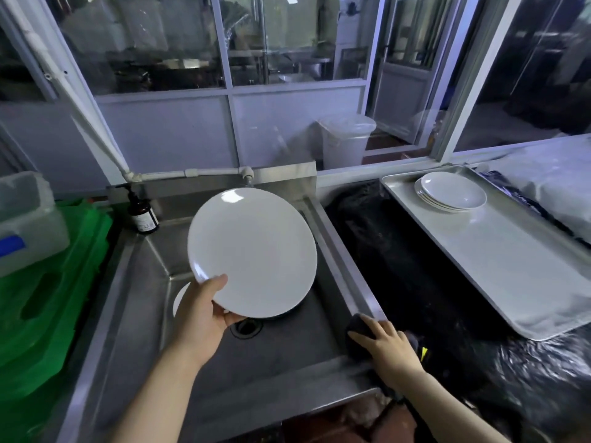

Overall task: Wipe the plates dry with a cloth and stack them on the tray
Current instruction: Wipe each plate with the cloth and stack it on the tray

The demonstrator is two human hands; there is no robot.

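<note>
Your left hand (204, 311) pinches the plate (252, 252) at its lower rim, thumb on top, tilted above the sink (134, 282), likely to drain. Brown bottle (143, 215): label unreadable. Your right hand (388, 345) lies on the dark cloth (358, 332) at the sink's corner, fingers (372, 324) spread, probably about to pick it up. Dried stacked plates (451, 193) wait on the tray (511, 266), on the tabletop (399, 251).

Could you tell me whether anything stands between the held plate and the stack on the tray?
Nothing visible does. The left hand holds the plate over the sink; between it and the stack on the tray lies only low black sheeting.
</note>
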